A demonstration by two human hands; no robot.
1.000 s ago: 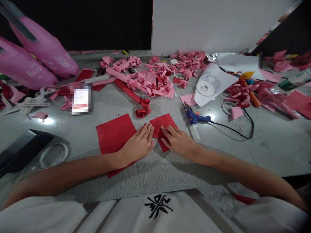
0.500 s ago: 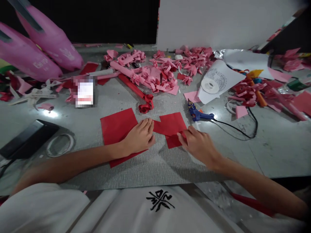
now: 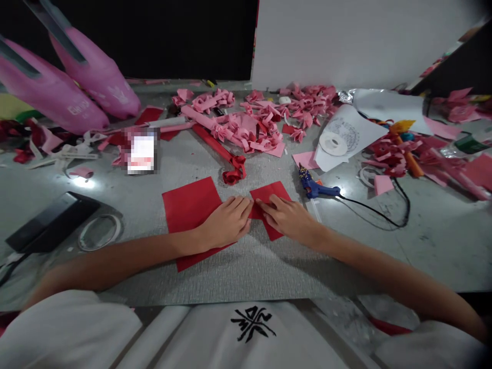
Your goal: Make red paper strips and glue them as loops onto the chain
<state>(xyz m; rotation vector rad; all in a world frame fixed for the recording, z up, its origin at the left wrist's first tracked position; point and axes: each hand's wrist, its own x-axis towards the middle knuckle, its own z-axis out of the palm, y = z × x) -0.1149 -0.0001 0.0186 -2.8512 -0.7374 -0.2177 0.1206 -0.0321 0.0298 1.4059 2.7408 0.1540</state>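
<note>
My left hand [image 3: 226, 219] is closed, its fingers together at the left end of a narrow red paper strip [image 3: 256, 210]. That forearm and hand lie across a large red paper sheet [image 3: 190, 202]. From the other side, my right hand [image 3: 290, 218] presses bent fingertips onto the strip, where it meets smaller red paper pieces [image 3: 272, 189]. The two hands almost touch, and what lies under their fingers is partly hidden. Beyond the right hand rests a blue glue gun [image 3: 317, 188] with a black cord.
Folded pink paper pieces [image 3: 246, 128] heap along the back. A red paper roll [image 3: 215, 146] ends in a curled red ribbon [image 3: 234, 171]. Left are a phone [image 3: 141, 151], a black device [image 3: 49, 223] and a tape ring [image 3: 99, 232]. A white roll [image 3: 333, 143] sits on printed paper.
My right hand has slid left along the red paper, close to my left hand, and its fingers now lie over the strip. My left hand stays nearly in place. The view has shifted slightly.
</note>
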